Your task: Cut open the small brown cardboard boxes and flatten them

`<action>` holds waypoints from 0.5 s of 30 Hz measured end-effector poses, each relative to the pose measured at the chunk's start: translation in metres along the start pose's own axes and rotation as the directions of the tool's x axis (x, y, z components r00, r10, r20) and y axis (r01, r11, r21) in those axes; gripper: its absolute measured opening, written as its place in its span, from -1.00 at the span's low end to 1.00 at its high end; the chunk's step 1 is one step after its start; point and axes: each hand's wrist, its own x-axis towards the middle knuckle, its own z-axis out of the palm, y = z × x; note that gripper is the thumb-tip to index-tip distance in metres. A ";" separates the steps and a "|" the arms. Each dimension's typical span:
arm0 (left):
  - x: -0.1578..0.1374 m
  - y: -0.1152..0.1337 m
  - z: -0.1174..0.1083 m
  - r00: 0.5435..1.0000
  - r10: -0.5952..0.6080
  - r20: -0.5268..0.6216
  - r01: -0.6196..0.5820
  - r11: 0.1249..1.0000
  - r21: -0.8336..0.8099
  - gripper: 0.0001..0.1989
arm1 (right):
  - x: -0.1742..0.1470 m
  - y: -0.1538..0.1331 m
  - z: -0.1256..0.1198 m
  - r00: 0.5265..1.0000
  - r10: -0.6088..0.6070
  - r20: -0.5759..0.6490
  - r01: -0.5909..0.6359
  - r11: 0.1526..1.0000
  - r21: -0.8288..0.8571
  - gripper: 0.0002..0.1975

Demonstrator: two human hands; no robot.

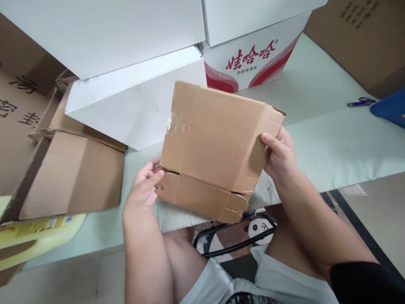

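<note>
A flattened brown cardboard box [218, 139] is held up tilted over the table's front edge, with crease lines across it and a strip of clear tape on its left part. My right hand [280, 152] grips its right edge, thumb on the near face and the other fingers hidden behind. At the lower left corner, my left hand [147, 183] pinches the board beside a slot, thumb in front and fingers behind. A folded flap [202, 196] hangs along the bottom.
White cartons [139, 105] and a red-and-white printed carton [253, 63] stand behind. Brown boxes [91, 173] and a yellow container [47, 236] are left. Scissors [361, 102] and a blue object [390, 109] lie right on the pale green tabletop [332, 139]. A panda-print item [234, 236] sits below.
</note>
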 end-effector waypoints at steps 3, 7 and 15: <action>-0.010 0.002 0.015 0.986 -0.046 0.162 0.038 0.998 0.051 -0.40 | -0.001 0.003 0.004 0.999 0.035 -0.027 -0.035 0.999 0.011 -0.42; -0.009 0.001 0.029 0.994 0.104 0.019 -0.103 0.994 -0.047 -0.39 | 0.000 -0.002 0.001 0.992 0.107 0.061 -0.111 0.992 0.054 -0.40; 0.009 -0.007 0.036 0.901 0.343 -0.266 -0.413 0.866 -0.283 -0.43 | -0.015 -0.006 -0.002 0.802 0.136 0.582 -0.226 0.971 0.084 -0.27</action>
